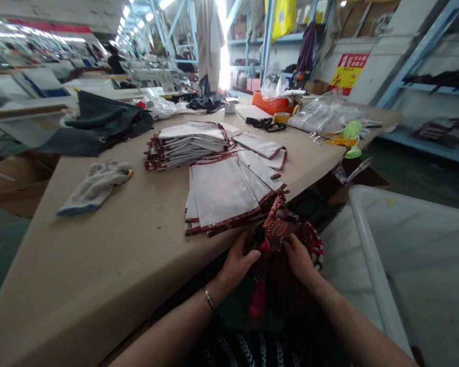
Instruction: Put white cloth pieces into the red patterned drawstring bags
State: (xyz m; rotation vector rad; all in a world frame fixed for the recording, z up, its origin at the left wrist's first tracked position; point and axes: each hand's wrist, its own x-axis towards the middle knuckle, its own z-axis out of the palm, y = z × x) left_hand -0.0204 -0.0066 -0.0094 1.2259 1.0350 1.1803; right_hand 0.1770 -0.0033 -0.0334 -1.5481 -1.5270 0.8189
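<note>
Smooth tan tabletop (pixel 130 265) bears flat pale panels (pixel 225 193) near the left hand (pixel 239 261) and right hand (pixel 300 259), both curled around patterned fabric (pixel 278 228).

Smooth, matt cloth panels (pixel 225 192)

Left hand (pixel 236 262) near right hand (pixel 300 259), fingers bent.

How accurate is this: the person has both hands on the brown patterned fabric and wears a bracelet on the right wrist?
One slip: the bracelet is on the left wrist, as the head view shows. The left hand and right hand are indeed on the brown patterned fabric.
</note>
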